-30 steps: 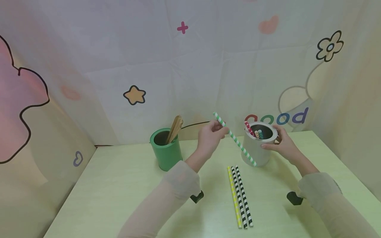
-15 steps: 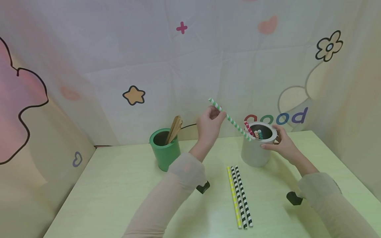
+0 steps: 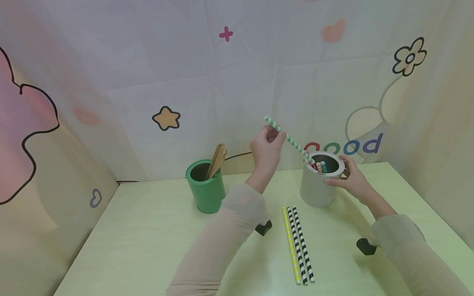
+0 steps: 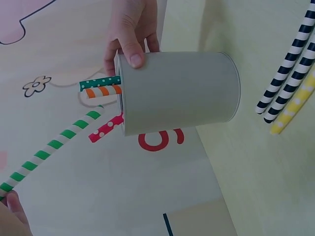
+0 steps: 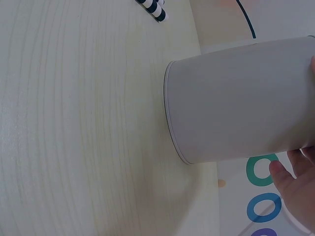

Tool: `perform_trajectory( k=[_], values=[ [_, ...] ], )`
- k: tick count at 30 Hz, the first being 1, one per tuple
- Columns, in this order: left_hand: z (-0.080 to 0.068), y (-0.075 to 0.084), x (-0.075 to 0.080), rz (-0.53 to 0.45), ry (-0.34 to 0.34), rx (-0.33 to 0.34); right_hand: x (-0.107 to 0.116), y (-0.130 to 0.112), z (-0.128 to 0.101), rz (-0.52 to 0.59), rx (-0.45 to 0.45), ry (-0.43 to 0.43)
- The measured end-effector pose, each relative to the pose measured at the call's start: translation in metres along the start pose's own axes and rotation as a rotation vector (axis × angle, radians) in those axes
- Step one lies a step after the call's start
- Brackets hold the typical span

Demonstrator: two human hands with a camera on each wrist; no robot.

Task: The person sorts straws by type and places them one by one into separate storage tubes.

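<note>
My left hand (image 3: 266, 152) pinches a green-and-white striped paper straw (image 3: 296, 145) near its upper end. The straw slants down to the right, its lower tip right at the mouth of a light grey canister (image 3: 317, 191). In the left wrist view, that tip of the striped straw (image 4: 51, 146) shows just outside the canister's rim. My right hand (image 3: 353, 181) grips the canister at its upper right side, thumb in front and fingers behind. Poking out of the canister are a red dotted straw (image 4: 106, 129), an orange striped straw (image 4: 102, 92) and a teal dotted straw (image 4: 100, 83).
On the table (image 3: 148, 246), one yellow straw (image 3: 291, 246) and two black-and-white striped straws (image 3: 300, 246) lie side by side in front of the canister. A green canister (image 3: 207, 193) with flat wooden sticks (image 3: 216, 160) stands to the left. A printed cloth (image 3: 237, 82) hangs behind.
My left hand has risen, then shifted right, bringing the green striped straw's lower end up from before the grey canister to its rim. The right hand stays on the canister.
</note>
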State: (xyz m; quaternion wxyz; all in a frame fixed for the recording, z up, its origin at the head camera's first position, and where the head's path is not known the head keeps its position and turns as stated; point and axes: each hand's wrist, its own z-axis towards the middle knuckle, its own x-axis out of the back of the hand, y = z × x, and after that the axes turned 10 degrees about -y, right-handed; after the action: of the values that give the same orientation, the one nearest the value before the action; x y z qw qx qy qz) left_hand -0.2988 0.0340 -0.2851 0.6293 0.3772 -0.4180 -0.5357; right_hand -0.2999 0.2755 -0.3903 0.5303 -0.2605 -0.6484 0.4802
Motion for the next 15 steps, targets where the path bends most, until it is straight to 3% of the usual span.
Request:
perform_trajectory(
  k=[15],
  values=[
    [-0.007, -0.017, -0.026, 0.083, -0.036, -0.006, 0.000, 0.001, 0.000, 0.006, -0.002, 0.013]
  ],
)
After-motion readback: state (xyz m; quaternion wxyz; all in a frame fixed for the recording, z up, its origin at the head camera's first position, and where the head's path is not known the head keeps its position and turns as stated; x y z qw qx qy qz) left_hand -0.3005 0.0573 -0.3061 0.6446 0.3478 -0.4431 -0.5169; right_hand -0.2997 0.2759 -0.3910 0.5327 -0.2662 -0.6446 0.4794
